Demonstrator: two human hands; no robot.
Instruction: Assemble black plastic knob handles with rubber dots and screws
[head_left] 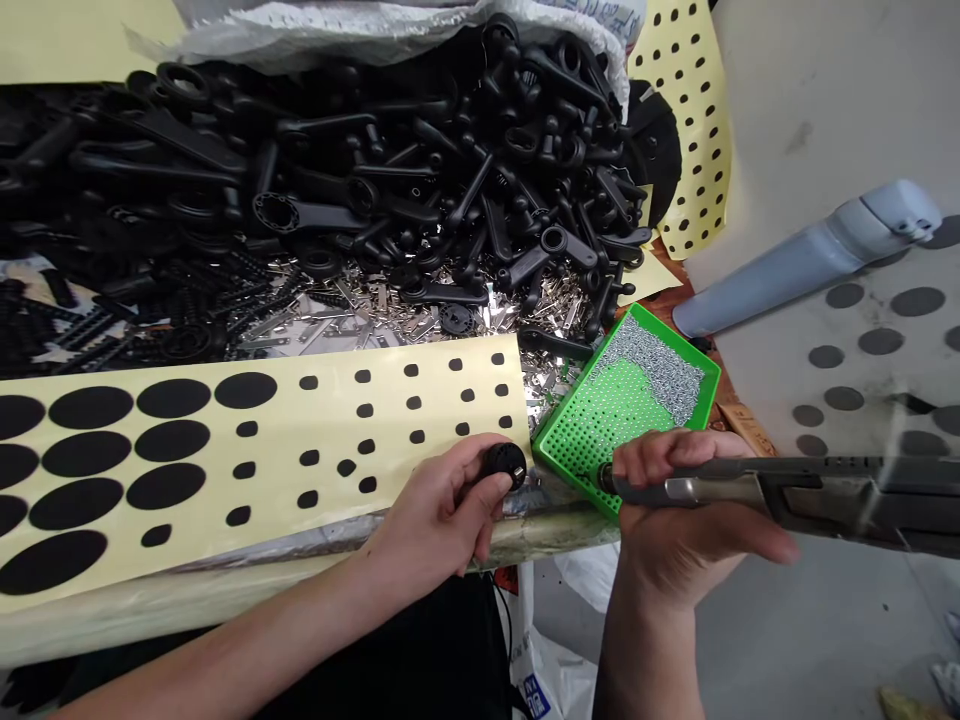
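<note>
My left hand (442,515) is closed round a small round black plastic part (504,463), held at the edge of a yellow sheet of black stickers (225,455). My right hand (675,510) grips a grey electric screwdriver (757,490) that lies level, its tip pointing left toward the black part, a short gap away. Just behind the tip sits a green perforated tray (600,415) with a heap of tiny silver screws (660,370) in its far half.
A big pile of black plastic handles (390,170) fills the back of the bench, with small shiny metal pieces (375,310) before it. A grey-blue tool (810,255) lies at the right on a dotted grey sheet. Another punched yellow sheet (694,130) stands behind.
</note>
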